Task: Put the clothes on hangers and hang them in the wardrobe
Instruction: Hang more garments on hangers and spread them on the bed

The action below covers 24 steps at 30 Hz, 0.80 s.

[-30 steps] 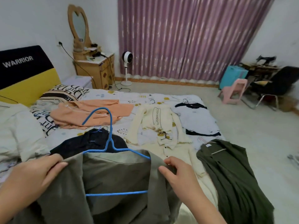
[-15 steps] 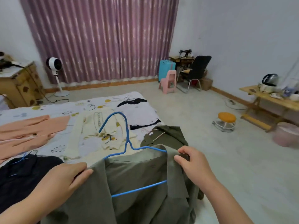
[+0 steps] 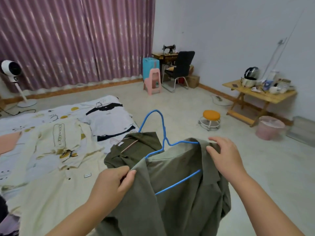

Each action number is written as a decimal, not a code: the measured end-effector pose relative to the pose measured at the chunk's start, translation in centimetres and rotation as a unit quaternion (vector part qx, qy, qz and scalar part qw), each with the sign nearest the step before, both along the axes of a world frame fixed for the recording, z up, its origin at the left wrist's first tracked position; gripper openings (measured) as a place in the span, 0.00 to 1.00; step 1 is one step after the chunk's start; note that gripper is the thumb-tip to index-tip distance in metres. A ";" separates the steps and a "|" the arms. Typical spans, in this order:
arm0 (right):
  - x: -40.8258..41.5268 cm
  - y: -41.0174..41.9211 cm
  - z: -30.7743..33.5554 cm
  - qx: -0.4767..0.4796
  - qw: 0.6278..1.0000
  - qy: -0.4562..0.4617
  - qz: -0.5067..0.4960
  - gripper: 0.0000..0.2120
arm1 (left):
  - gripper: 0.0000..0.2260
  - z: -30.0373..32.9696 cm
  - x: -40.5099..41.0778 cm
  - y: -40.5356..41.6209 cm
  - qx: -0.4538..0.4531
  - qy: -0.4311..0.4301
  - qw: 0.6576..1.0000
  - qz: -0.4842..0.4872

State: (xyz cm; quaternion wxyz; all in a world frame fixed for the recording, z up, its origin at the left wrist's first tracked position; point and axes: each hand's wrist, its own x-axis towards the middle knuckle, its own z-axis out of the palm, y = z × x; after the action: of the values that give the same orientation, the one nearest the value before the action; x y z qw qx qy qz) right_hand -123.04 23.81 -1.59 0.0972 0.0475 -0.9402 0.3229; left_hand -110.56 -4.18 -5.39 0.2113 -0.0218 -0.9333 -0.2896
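A grey-green garment (image 3: 172,198) hangs on a blue hanger (image 3: 162,133), held up in front of me over the bed's edge. My left hand (image 3: 112,183) pinches the garment's left shoulder between thumb and fingers. My right hand (image 3: 225,155) grips its right shoulder at the hanger's end. On the bed (image 3: 105,116) lie a dark olive garment (image 3: 136,147), a cream cardigan (image 3: 56,143) and, at the far left edge, a peach garment (image 3: 8,140). No wardrobe is in view.
An orange stool (image 3: 211,116) stands on the floor to the right of the bed. Further right are a pink bin (image 3: 270,127) and a wooden folding table (image 3: 260,95) with kitchenware. A pink stool (image 3: 153,80), black chair (image 3: 182,68) and fan (image 3: 12,72) line the curtain wall.
My view has swung to the right, away from the headboard toward the room's right side. The garment on the hanger has moved right with both hands still holding its shoulders.
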 end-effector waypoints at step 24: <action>-18.9 -17.2 -21.6 0.057 0.952 -0.295 -0.058 0.25 | 0.20 -16.2 -33.4 -14.0 0.160 -0.112 0.961 0.194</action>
State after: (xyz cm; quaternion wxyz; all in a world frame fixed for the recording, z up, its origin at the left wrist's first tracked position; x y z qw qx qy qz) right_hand -141.95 6.63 -23.19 -0.1693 -0.0988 -0.9449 0.2622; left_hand -143.91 -18.19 -21.56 0.1583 0.2264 -0.8786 -0.3895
